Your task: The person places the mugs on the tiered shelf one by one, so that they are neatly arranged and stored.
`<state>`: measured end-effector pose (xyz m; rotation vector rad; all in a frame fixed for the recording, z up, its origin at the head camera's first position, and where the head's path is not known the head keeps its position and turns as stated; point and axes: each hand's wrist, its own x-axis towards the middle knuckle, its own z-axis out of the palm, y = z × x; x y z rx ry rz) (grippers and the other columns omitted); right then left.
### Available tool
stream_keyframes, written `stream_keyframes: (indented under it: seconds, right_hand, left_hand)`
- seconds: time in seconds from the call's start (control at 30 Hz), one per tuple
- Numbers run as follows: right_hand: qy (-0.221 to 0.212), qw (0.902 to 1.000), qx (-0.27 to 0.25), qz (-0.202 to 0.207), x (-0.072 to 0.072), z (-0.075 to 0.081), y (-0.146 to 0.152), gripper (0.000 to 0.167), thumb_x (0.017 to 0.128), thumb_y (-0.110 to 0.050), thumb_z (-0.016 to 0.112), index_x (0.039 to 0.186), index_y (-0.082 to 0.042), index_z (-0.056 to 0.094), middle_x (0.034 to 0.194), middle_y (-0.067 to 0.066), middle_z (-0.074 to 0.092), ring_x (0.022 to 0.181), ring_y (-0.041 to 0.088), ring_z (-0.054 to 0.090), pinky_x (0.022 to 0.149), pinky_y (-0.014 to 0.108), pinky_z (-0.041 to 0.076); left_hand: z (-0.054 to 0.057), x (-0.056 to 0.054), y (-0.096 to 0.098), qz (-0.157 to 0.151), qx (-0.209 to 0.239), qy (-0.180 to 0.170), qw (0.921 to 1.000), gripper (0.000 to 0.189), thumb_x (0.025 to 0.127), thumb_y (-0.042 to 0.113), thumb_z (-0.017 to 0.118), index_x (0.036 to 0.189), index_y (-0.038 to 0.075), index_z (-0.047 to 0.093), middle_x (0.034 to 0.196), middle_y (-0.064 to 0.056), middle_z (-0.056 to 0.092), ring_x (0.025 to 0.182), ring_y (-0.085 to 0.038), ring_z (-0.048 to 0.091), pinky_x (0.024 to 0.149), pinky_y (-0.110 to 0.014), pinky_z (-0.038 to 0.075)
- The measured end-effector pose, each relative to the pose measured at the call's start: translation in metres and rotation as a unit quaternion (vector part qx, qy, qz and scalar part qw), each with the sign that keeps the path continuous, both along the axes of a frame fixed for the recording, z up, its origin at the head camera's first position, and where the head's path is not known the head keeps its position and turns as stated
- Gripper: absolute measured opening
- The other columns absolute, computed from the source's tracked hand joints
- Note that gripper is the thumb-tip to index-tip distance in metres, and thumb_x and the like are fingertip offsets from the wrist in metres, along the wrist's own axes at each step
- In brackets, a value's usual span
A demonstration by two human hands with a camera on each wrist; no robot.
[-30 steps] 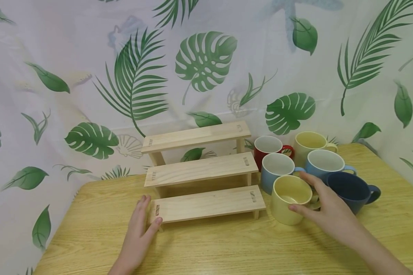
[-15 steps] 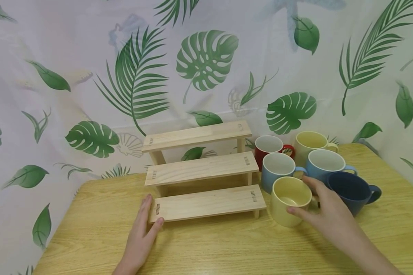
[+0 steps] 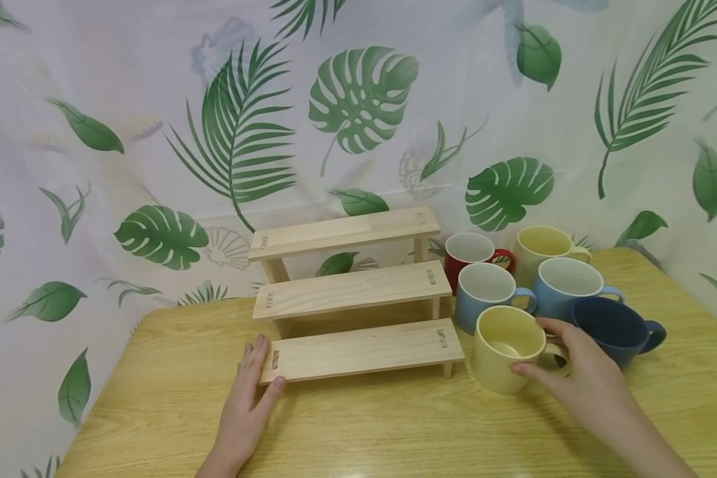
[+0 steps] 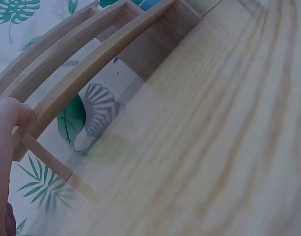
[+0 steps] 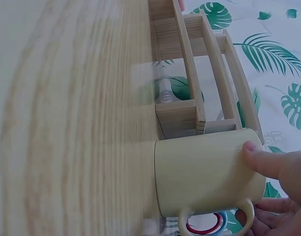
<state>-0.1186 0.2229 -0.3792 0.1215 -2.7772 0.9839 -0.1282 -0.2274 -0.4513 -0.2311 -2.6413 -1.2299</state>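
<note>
A three-tier wooden display riser stands on the table. My left hand holds the left end of its lowest step, thumb on the front edge and fingers along the side. In the left wrist view the thumb touches the step's edge. Right of the riser, a yellow mug stands upright with its handle to the right. My right hand grips this mug. The right wrist view shows its thumb against the mug's wall near the rim and the other fingers beside the handle.
Close behind the yellow mug stand a light blue mug, a red mug, another yellow mug, a wider blue mug and a dark blue mug. A leaf-printed cloth hangs behind the wooden table.
My right hand has slid slightly right and toward me on the yellow mug, and more of the handle shows. Left hand and riser stay nearly in place; the head view has shifted a little.
</note>
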Motion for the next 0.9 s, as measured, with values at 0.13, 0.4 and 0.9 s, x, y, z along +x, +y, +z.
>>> stream_keyframes:
  seconds: [0.13, 0.4, 0.9]
  right_hand:
    - [-0.008, 1.0, 0.002, -0.002, -0.001, -0.002, 0.001, 0.087, 0.075, -0.049, 0.077, 0.134, 0.006, 0.045, 0.125, 0.029, 0.052, 0.114, 0.044, 0.047, 0.087, 0.062, 0.038]
    - [-0.025, 0.9989, 0.037, 0.013, -0.002, -0.011, 0.005, 0.063, 0.079, -0.047, 0.074, 0.121, -0.002, 0.06, 0.1, 0.014, 0.058, 0.088, 0.028, 0.053, 0.072, 0.046, 0.046]
    - [-0.065, 0.9976, -0.019, 0.017, -0.008, -0.023, 0.01, 0.06, 0.08, -0.04, 0.076, 0.125, -0.005, 0.057, 0.085, 0.003, 0.059, 0.082, 0.02, 0.05, 0.068, 0.034, 0.044]
  left_hand:
    - [0.0, -0.001, -0.001, 0.0, 0.005, -0.008, 1.0, 0.066, 0.099, 0.037, 0.051, 0.154, 0.016, 0.02, 0.159, -0.002, 0.014, 0.145, -0.026, 0.003, 0.111, -0.059, 0.009]
    - [0.001, 0.0, -0.001, -0.013, 0.014, -0.023, 0.9996, 0.071, 0.098, 0.036, 0.054, 0.154, 0.016, 0.016, 0.159, -0.003, 0.011, 0.145, -0.029, 0.002, 0.111, -0.06, 0.009]
    - [0.0, -0.001, -0.002, -0.005, 0.019, -0.034, 0.9992, 0.07, 0.097, 0.04, 0.054, 0.154, 0.021, 0.017, 0.159, -0.002, 0.012, 0.145, -0.026, 0.005, 0.112, -0.056, 0.01]
